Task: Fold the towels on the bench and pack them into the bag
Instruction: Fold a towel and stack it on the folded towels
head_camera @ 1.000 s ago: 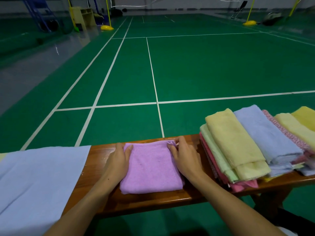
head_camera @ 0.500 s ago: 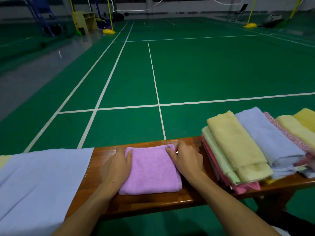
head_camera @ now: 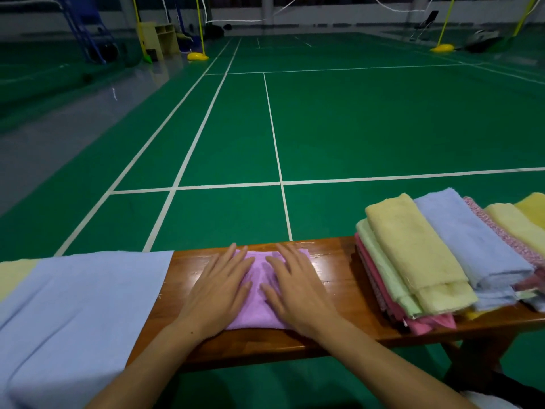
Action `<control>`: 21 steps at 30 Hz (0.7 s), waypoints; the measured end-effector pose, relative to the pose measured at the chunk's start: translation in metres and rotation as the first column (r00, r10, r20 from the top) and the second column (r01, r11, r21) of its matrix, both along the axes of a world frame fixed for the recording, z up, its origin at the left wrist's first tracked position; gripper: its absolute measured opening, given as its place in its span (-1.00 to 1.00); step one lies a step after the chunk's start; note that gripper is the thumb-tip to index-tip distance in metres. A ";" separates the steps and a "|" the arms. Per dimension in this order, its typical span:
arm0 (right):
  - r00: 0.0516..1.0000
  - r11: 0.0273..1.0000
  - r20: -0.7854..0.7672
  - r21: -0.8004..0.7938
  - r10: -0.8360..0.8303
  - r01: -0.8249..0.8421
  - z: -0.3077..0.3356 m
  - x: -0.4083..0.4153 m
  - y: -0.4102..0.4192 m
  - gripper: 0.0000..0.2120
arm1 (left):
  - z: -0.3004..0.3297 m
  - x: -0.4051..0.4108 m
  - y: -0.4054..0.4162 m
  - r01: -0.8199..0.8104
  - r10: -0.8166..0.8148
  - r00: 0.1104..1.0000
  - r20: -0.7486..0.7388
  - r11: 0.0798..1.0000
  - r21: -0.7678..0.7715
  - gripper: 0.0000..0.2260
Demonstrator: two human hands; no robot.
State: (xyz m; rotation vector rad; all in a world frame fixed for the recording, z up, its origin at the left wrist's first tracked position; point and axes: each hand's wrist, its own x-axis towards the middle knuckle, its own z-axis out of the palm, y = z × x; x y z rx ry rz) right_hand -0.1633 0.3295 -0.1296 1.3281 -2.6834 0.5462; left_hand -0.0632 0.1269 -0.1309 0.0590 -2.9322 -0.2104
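Note:
A folded purple towel (head_camera: 257, 302) lies on the wooden bench (head_camera: 333, 278) in front of me. My left hand (head_camera: 219, 290) rests flat on its left half, fingers spread. Flat on the towel's right half lies my right hand (head_camera: 295, 290), its fingers apart too. Both palms press down on the towel and hold nothing. To the right sits a pile of towels (head_camera: 442, 255) in yellow, light blue, pale green and pink. A light blue cloth (head_camera: 76, 314), which may be the bag, covers the bench's left end.
Beyond the bench stretches a green court floor (head_camera: 354, 128) with white lines. Yellow net-post bases (head_camera: 198, 56) and a small cabinet (head_camera: 159, 39) stand far off at the back. A bench leg (head_camera: 472, 364) shows at lower right.
Both hands have moved from gripping the purple towel's side edges onto its top, and they now lie flat with fingers spread. The towel looks narrower between them.

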 end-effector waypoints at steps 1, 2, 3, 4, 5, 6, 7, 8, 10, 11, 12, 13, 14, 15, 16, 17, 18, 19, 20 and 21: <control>0.999 0.997 0.024 0.069 0.030 -0.032 -0.007 0.003 -0.001 -0.34 | -0.002 0.001 -0.001 0.007 -0.007 0.998 0.068 1.000 -0.004 -0.43; 0.998 0.991 0.055 0.125 0.038 -0.045 -0.011 0.003 -0.001 -0.31 | -0.004 0.003 -0.003 0.001 -0.001 0.991 0.131 1.000 -0.006 -0.43; 0.996 0.984 0.076 0.170 0.039 -0.051 -0.014 0.001 0.002 -0.30 | -0.006 0.005 -0.005 -0.004 0.006 0.984 0.179 1.000 -0.009 -0.43; 0.996 0.979 0.080 0.197 0.043 -0.058 -0.015 -0.004 0.004 -0.30 | -0.007 0.007 -0.008 -0.005 0.009 0.977 0.214 1.000 -0.019 -0.42; 0.996 0.975 0.075 0.211 0.049 -0.064 -0.014 -0.009 0.007 -0.31 | -0.006 0.009 -0.011 -0.003 0.011 0.971 0.237 0.999 -0.033 -0.42; 0.996 0.973 0.071 0.221 0.054 -0.069 -0.013 -0.015 0.011 -0.32 | -0.005 0.011 -0.013 0.000 0.010 0.968 0.249 0.999 -0.043 -0.42; 0.996 0.970 0.069 0.232 0.061 -0.075 -0.011 -0.020 0.014 -0.33 | -0.004 0.012 -0.016 0.003 0.008 0.967 0.256 0.999 -0.042 -0.42; 0.995 0.966 0.071 0.243 0.071 -0.086 -0.010 -0.024 0.017 -0.34 | -0.003 0.014 -0.018 0.003 0.006 0.965 0.262 0.999 -0.034 -0.42; 0.994 0.964 0.071 0.250 0.080 -0.095 -0.006 -0.031 0.023 -0.31 | -0.001 0.017 -0.023 0.001 -0.002 0.965 0.264 1.000 0.002 -0.42; 0.995 0.966 0.072 0.242 0.076 -0.091 -0.004 -0.034 0.026 -0.30 | 0.001 0.019 -0.025 0.003 -0.012 0.968 0.250 0.999 0.036 -0.40; 0.995 0.974 0.067 0.212 0.071 -0.084 -0.001 -0.036 0.030 -0.29 | 0.003 0.020 -0.026 0.007 -0.025 0.976 0.218 0.997 0.082 -0.39; 0.996 0.984 0.054 0.161 0.073 -0.080 0.002 -0.037 0.034 -0.31 | 0.006 0.022 -0.027 0.015 -0.038 0.985 0.166 0.991 0.135 -0.39; 0.996 0.992 0.044 0.095 0.079 -0.083 0.005 -0.036 0.038 -0.36 | 0.009 0.025 -0.028 0.031 -0.051 0.993 0.102 0.982 0.185 -0.41; 0.994 0.995 0.057 0.023 0.094 -0.095 0.008 -0.033 0.041 -0.42 | 0.011 0.028 -0.029 0.052 -0.063 0.997 0.043 0.973 0.223 -0.46; 0.988 0.992 0.098 -0.050 0.120 -0.115 0.011 -0.029 0.045 -0.49 | 0.011 0.032 -0.030 0.072 -0.072 0.997 -0.010 0.964 0.254 -0.52; 0.976 0.984 0.154 -0.113 0.156 -0.139 0.013 -0.024 0.048 -0.55 | 0.011 0.036 -0.031 0.085 -0.075 0.996 -0.045 0.953 0.290 -0.57; 0.960 0.975 0.206 -0.154 0.192 -0.162 0.014 -0.018 0.051 -0.60 | 0.012 0.039 -0.031 0.088 -0.073 0.996 -0.058 0.940 0.329 -0.59; 0.945 0.968 0.238 -0.167 0.224 -0.187 0.013 -0.013 0.054 -0.61 | 0.012 0.043 -0.031 0.084 -0.070 0.996 -0.054 0.929 0.359 -0.60; 0.936 0.965 0.250 -0.155 0.247 -0.213 0.011 -0.009 0.058 -0.60 | 0.013 0.047 -0.031 0.080 -0.071 0.997 -0.039 0.923 0.376 -0.58; 0.933 0.964 0.249 -0.126 0.261 -0.235 0.009 -0.006 0.062 -0.57 | 0.014 0.051 -0.032 0.080 -0.078 0.997 -0.020 0.923 0.376 -0.56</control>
